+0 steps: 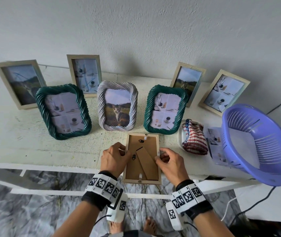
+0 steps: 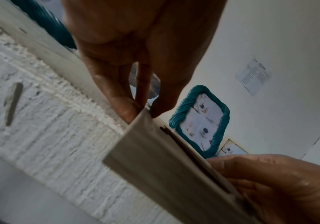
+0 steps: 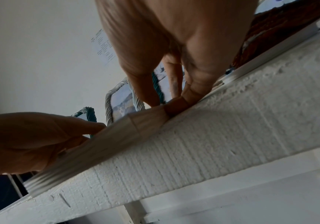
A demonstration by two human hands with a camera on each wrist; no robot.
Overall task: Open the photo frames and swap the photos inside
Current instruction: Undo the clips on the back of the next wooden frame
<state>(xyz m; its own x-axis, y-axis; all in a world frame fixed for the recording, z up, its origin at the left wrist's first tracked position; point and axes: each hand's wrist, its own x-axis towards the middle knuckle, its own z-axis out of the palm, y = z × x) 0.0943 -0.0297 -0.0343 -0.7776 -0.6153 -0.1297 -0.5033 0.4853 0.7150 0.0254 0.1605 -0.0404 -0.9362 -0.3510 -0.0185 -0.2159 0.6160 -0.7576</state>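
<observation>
At the table's (image 1: pixel 50 151) near edge we are laying the wooden frame (image 1: pixel 142 181) face down, backing board (image 1: pixel 132 161) up, to reach its tabs. Our left hand (image 1: pixel 114 158) and right hand (image 1: pixel 169 161) are pinching its side rails with curled fingers, steadying it before we turn the clips.

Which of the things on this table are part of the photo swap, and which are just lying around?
Part of the job: face-down wooden frame, held by left hand and right hand; standing frames, e.g. white twisted frame; loose photo print.
Lying about: purple basket; striped cloth.
</observation>
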